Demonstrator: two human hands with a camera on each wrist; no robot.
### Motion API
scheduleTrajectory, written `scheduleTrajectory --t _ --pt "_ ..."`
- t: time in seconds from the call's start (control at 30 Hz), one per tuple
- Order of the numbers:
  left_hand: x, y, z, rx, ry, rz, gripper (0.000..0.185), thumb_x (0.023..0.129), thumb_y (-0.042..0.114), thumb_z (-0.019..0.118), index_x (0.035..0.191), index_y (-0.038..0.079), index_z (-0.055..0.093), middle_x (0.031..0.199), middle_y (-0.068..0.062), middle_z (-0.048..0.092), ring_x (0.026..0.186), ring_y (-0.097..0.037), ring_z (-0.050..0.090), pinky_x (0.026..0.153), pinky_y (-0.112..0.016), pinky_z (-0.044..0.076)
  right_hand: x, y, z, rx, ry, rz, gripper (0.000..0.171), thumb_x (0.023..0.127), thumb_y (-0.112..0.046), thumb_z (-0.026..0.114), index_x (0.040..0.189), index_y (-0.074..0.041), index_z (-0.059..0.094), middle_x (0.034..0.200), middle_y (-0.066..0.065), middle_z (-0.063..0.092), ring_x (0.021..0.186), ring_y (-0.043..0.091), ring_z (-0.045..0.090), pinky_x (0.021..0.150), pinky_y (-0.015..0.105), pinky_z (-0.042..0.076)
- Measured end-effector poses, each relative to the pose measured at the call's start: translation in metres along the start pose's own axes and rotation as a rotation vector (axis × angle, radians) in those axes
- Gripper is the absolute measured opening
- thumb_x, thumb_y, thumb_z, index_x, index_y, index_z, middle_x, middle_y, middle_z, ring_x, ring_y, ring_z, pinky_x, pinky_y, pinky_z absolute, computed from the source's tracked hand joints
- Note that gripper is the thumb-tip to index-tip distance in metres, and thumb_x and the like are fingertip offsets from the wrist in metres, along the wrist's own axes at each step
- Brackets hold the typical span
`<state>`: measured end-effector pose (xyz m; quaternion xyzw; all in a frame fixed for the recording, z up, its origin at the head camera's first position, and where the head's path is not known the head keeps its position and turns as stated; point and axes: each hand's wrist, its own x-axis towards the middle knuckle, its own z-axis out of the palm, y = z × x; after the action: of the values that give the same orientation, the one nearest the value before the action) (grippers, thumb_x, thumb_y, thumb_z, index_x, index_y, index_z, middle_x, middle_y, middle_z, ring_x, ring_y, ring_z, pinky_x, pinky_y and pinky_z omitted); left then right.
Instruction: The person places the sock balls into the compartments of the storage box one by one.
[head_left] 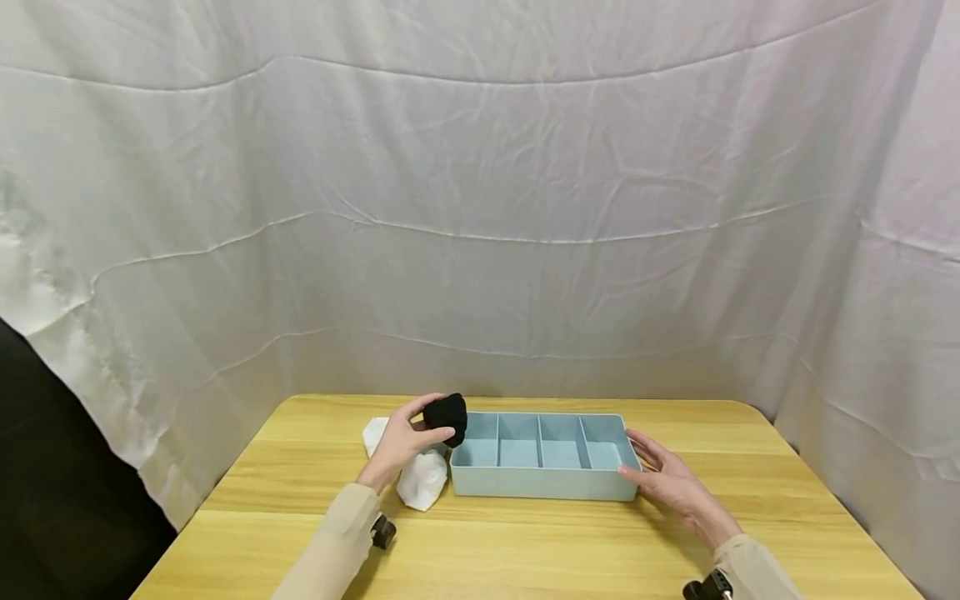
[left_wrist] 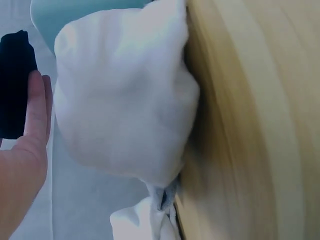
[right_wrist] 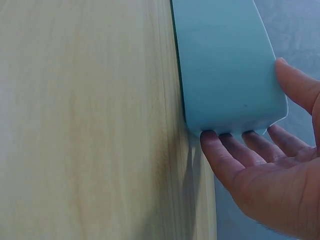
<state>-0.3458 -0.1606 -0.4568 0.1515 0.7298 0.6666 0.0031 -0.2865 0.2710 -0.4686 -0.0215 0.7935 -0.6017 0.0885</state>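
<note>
Left hand [head_left: 401,442] pinching black sock [head_left: 446,417], right hand [head_left: 671,479] flat against tray [head_left: 540,482]

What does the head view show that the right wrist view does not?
Only the head view shows the left hand holding a black bundle at the tray's left end, two white bundles beside it, and the tray's four empty compartments. Only the right wrist view shows the fingertips pressed straight against the tray's end wall. Both show the blue tray, the right hand and the wooden table.
</note>
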Motion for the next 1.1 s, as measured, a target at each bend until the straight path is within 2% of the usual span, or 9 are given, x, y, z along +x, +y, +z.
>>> scheduleTrajectory --t 0.1,0.3,0.47,0.63,0.8,0.93,1.1 --pt "0.002 0.001 0.002 0.019 -0.009 0.013 0.061 0.080 0.012 0.081 0.136 0.016 0.058 0.140 -0.015 0.052 0.106 -0.030 0.068 0.083 -0.032 0.057 0.000 0.000 0.000 -0.001 0.004 0.000 0.079 0.094 -0.016 0.066 0.157 -0.009 0.020 0.161 0.024 0.013 0.146 0.047 0.017 0.110 0.058 0.033" --pt "0.005 0.004 0.009 0.057 -0.069 0.047 0.060 0.082 0.009 0.080 0.137 0.010 0.056 0.140 -0.019 0.053 0.109 -0.030 0.066 0.082 -0.031 0.057 -0.001 0.001 0.000 0.010 -0.005 -0.003 0.081 0.093 -0.016 0.068 0.157 -0.008 0.019 0.161 0.025 0.011 0.146 0.047 0.015 0.110 0.061 0.031" --pt "0.009 0.003 0.017 0.081 -0.100 0.045 0.060 0.081 0.009 0.080 0.137 0.010 0.057 0.135 -0.020 0.058 0.106 -0.026 0.067 0.079 -0.026 0.057 -0.002 0.000 0.000 0.013 -0.007 -0.002 0.082 0.092 -0.018 0.069 0.157 -0.008 0.018 0.162 0.024 0.010 0.146 0.047 0.014 0.110 0.060 0.030" --pt "0.011 0.003 0.025 0.100 -0.133 0.082 0.060 0.082 0.002 0.078 0.137 0.004 0.055 0.136 -0.023 0.057 0.112 -0.033 0.064 0.079 -0.023 0.055 -0.002 0.000 0.000 0.019 -0.011 0.004 0.083 0.092 -0.019 0.069 0.157 -0.009 0.018 0.162 0.025 0.009 0.146 0.048 0.013 0.109 0.060 0.031" --pt "0.013 0.000 0.031 0.171 -0.114 0.099 0.059 0.081 0.003 0.078 0.136 0.005 0.056 0.142 -0.021 0.052 0.121 -0.037 0.058 0.089 -0.032 0.052 -0.001 0.000 0.000 0.026 -0.012 -0.001 0.083 0.092 -0.018 0.068 0.157 -0.009 0.017 0.162 0.025 0.008 0.146 0.048 0.013 0.110 0.060 0.030" --pt "0.013 -0.004 0.034 0.235 -0.090 0.101 0.055 0.080 0.010 0.081 0.132 0.012 0.061 0.140 -0.013 0.056 0.125 -0.031 0.057 0.100 -0.042 0.048 -0.001 0.001 0.000 0.021 -0.012 -0.002 0.083 0.093 -0.018 0.068 0.157 -0.010 0.017 0.162 0.025 0.009 0.146 0.048 0.013 0.110 0.060 0.030" --pt "0.012 -0.006 0.036 0.288 -0.117 0.139 0.053 0.082 0.021 0.081 0.130 0.008 0.062 0.136 -0.009 0.059 0.132 -0.028 0.050 0.112 -0.046 0.038 -0.001 0.001 -0.001 0.018 -0.015 0.007 0.085 0.092 -0.020 0.070 0.157 -0.010 0.017 0.162 0.025 0.008 0.146 0.048 0.013 0.110 0.060 0.030"
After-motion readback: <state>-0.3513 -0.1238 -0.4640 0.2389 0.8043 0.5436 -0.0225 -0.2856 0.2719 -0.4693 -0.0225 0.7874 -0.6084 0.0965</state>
